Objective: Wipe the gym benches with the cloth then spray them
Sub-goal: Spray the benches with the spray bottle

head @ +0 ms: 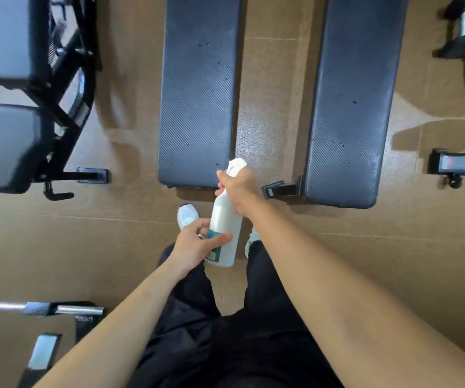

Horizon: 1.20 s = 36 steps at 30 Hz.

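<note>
Brown tile floor (270, 121). Two flat dark gym benches lie side by side, running away from the camera: left bench (197, 93), right bench (352, 107), with a strip of floor between them. Padded machine on a black frame (7, 79) at far left, well apart from both. Chrome bar (40, 308) at lower left.

Person stands at the near ends, black trousers (253, 331) at the bottom of frame.

White spray bottle (224, 228) held in the air, roughly upright. Its nozzle sits over the left bench's near right corner.

Right hand (237, 189) is wrapped round the bottle's neck at the trigger. Left hand (195, 245) holds the lower body: thumb across the teal label, fingers curled behind.

White shoes (188, 215) on the floor below the bottle.

Small dark droplets (207, 46) dot both bench pads.
</note>
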{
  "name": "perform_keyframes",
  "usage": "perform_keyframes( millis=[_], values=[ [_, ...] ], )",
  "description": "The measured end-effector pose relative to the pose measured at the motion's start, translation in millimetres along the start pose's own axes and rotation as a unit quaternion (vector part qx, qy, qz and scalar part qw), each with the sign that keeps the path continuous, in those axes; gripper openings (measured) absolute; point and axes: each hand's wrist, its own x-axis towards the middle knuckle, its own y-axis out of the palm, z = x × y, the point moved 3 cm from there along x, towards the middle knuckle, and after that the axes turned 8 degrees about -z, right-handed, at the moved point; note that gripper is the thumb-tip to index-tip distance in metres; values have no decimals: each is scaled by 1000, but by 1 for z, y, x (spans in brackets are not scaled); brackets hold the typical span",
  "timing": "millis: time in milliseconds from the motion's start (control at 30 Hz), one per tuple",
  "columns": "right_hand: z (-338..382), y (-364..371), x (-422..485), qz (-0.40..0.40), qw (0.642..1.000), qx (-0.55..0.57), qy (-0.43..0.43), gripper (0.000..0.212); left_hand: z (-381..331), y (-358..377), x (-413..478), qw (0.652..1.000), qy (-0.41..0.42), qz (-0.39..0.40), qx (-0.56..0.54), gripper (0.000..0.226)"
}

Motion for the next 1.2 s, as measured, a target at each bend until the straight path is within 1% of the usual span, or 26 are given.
perform_keyframes(
  millis=[67, 133, 200, 267, 333, 400, 500, 567, 700, 833, 933, 1033, 1067, 1200],
  values=[
    [6, 13, -5, -6, 1000, -10, 16, 26, 1, -14, 3, 1000, 0, -8, 14, 68],
    [8, 25, -4, -15, 999, -5, 35, 29, 2, -28, 9, 1000, -2, -2, 25, 64],
    [11, 42, -2, -23, 999, 14, 36, 32, 5, -45, 20, 1000, 1, 14, 26, 56],
    [17, 62, -3, -43, 998, 13, 38, 32, 7, -67, 34, 999, 13, 35, 29, 55],
    [28, 82, -2, -80, 996, 9, 30, 27, 4, -93, 53, 997, 34, 58, 40, 57],
    [45, 104, -2, -127, 991, 29, 22, 20, -2, -123, 76, 993, 66, 81, 54, 59],
    [80, 139, -3, -174, 984, 47, 15, 24, -18, -167, 100, 990, 95, 100, 40, 59],
    [106, 157, -6, -179, 981, 73, 4, 22, -31, -192, 111, 988, 102, 116, 22, 62],
    [149, 178, -16, -184, 977, 105, 10, 15, -59, -229, 119, 980, 125, 154, 30, 54],
    [183, 180, -15, -229, 969, 88, 9, 19, -88, -245, 123, 975, 147, 164, 11, 53],
    [209, 177, -4, -221, 972, 81, 6, 20, -117, -249, 126, 975, 153, 159, 0, 52],
    [241, 172, 10, -179, 978, 104, -13, 11, -149, -250, 131, 976, 158, 147, -9, 48],
    [251, 169, 15, -171, 978, 113, -20, 14, -161, -251, 130, 978, 158, 139, -11, 48],
    [288, 154, 38, -169, 980, 93, -41, 16, -204, -249, 136, 981, 161, 110, -10, 62]
  ],
)
